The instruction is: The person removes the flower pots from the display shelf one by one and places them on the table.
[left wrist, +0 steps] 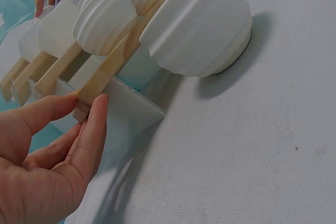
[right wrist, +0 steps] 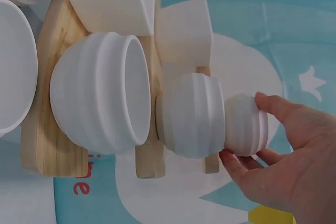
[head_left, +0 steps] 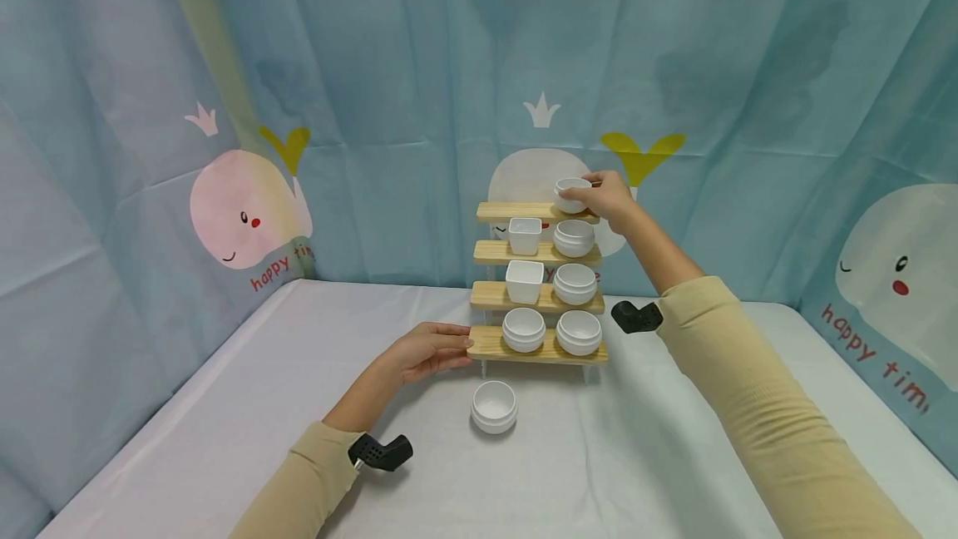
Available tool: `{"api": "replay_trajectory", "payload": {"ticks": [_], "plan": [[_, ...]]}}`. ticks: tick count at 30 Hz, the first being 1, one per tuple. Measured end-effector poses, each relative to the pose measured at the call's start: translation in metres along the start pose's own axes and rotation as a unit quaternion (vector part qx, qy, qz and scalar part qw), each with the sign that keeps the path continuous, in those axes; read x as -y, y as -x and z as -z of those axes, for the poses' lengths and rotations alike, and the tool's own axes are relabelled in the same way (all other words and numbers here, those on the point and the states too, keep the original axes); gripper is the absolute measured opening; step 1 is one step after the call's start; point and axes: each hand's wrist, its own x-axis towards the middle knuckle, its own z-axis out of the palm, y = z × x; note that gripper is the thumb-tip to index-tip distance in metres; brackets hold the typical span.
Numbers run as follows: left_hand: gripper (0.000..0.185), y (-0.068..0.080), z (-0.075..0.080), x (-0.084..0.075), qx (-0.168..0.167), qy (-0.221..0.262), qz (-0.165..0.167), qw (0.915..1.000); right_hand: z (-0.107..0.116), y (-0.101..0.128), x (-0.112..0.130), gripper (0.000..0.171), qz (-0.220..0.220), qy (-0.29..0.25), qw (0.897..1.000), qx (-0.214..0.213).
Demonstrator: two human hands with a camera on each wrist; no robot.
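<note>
Head view: stepped wooden rack (head_left: 490, 295) with four shelves stands on the white surface (head_left: 224, 406), near the far curtain (head_left: 374, 65). Right hand (head_left: 609, 200) is raised to the right end of the top shelf, fingers and thumb curled round a small white bowl (head_left: 571, 195) that sits at the shelf's edge. Right wrist view confirms it: thumb above, fingers below, pinching the bowl's rim end.

Left hand (head_left: 427, 350) rests at the left end of the bottom shelf (head_left: 486, 345). Left wrist view shows thumb and forefinger closed on the end of that wooden board, remaining fingers relaxed beneath.

Shelf contents, top down:
- second shelf: square cup (head_left: 525, 235) left, round ribbed bowl (head_left: 575, 238) right;
- third shelf: square cup left, round bowl right;
- bottom shelf: two round bowls side by side.

One more round bowl (head_left: 494, 406) stands alone on the surface, just near of the rack and right of the left hand. Both sleeves are beige; a black wrist camera (head_left: 380, 452) sits on each forearm.
</note>
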Motion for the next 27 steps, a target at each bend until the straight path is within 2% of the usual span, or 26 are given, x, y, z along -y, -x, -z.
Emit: {"api": "replay_trajectory", "payload": {"ticks": [12, 27], "plan": [[0.052, 0.001, 0.002, 0.000, 0.003, -0.002, -0.003, 1.0000, 0.003, 0.004, 0.006, 0.065, 0.020, 0.002, 1.000, 0.002], [0.051, 0.002, 0.001, 0.000, 0.001, 0.002, 0.000, 1.0000, 0.012, 0.015, 0.013, 0.066, 0.034, 0.001, 0.999, 0.013]]}}
